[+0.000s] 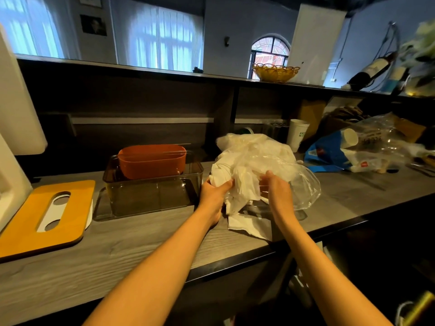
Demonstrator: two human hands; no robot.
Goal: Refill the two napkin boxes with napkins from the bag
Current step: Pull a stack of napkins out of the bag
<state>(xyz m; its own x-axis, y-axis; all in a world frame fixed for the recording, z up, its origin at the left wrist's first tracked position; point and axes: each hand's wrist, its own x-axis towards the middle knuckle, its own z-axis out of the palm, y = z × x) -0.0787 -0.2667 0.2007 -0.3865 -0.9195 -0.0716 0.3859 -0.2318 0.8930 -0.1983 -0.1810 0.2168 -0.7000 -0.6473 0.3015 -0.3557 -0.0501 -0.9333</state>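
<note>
Head view. Item: clear bag of white napkins, on the counter right of the boxes. Left hand grip: grasping a napkin bunch. Right hand grip: fingers curled on plastic. Smoked clear box and orange box: open, apparently unfilled. Step: pulling napkins out. Next: carry left into a box.

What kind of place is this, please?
Probably the service counter of a café or bar: a long wooden counter with a raised ledge, paper cups, a wine bottle in a wire holder, and napkin boxes.
</note>
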